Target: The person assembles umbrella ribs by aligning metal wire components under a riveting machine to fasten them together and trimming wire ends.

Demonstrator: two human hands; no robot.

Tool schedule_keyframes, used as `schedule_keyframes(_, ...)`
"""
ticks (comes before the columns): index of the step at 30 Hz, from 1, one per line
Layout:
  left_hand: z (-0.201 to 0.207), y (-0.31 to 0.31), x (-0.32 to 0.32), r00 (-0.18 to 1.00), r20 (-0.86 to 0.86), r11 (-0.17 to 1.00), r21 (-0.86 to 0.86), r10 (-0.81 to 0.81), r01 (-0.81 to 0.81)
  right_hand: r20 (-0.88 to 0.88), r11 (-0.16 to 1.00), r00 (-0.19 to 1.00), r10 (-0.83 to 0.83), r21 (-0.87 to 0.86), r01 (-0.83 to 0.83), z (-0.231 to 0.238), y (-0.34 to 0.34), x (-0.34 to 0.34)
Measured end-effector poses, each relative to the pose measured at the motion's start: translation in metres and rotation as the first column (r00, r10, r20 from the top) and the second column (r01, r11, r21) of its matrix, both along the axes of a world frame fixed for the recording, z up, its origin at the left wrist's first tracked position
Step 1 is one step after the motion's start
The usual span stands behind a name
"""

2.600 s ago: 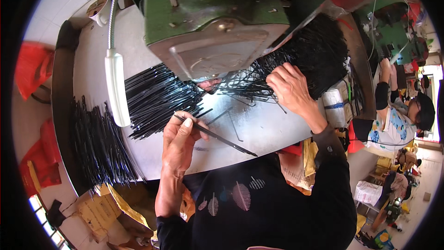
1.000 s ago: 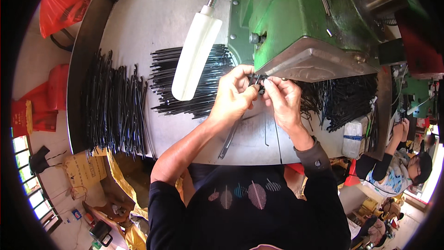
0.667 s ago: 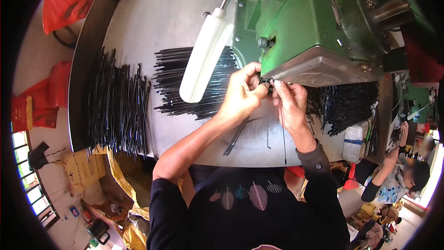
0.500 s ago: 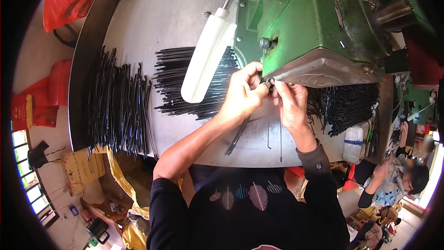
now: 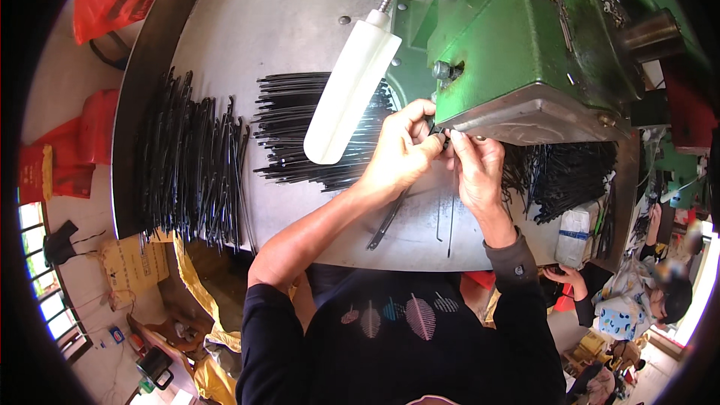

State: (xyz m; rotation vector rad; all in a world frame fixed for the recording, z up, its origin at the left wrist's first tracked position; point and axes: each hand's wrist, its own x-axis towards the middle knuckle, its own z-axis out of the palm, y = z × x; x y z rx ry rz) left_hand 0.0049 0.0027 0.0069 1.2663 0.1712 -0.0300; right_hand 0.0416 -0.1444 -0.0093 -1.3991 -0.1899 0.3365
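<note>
Both my hands meet at the lower front corner of a green machine (image 5: pixel 495 52). My left hand (image 5: pixel 401 151) is closed, thumb and fingers pinching a small dark end of a thin black strip. Close beside it, my right hand (image 5: pixel 478 169) pinches at the same spot, its fingertips almost touching the left ones. What lies between the fingertips is too small to make out fully. Below my left hand, a black strip (image 5: pixel 386 223) slants toward the table's front edge. A thin dark rod (image 5: pixel 451 225) runs down beside my right hand.
Bundles of black strips lie left (image 5: pixel 191 165) and in the middle (image 5: pixel 300 124), under a white lamp (image 5: pixel 349 94). More dark strips (image 5: pixel 574 172) are heaped on the right beside a whitish block (image 5: pixel 576 236). A co-worker (image 5: pixel 637 296) sits at far right.
My hands stay pinched at the machine's corner, with little movement. The thin rod by my right hand has shifted slightly. The co-worker's hand has come lower, nearer the table; the whole view has shifted a little.
</note>
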Motion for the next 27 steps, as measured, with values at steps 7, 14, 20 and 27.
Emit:
schedule_keyframes(7, -0.001, 0.002, 0.001, 0.999, -0.039, 0.999, 0.011, -0.033, 0.033, -0.421, 0.976, 0.891, 0.173, 0.192, -0.099, 0.007, -0.015, 0.015)
schedule_keyframes(14, -0.006, 0.003, 0.003, 0.999, -0.049, 0.998, -0.051, -0.025, 0.023, -0.189, 0.931, 0.945, 0.268, -0.201, -0.304, 0.012, -0.017, -0.025)
schedule_keyframes(20, 0.004, -0.005, 0.004, 0.998, -0.063, 0.993, -0.11, 0.024, -0.031, -0.275, 0.935, 0.91, 0.31, -0.088, -0.345, 0.004, -0.014, -0.046)
schedule_keyframes(27, 0.001, -0.005, 0.001, 0.999, -0.04, 0.996, -0.088, 0.027, -0.03, -0.246, 0.938, 0.918, 0.312, -0.07, -0.338, 0.005, -0.014, -0.047)
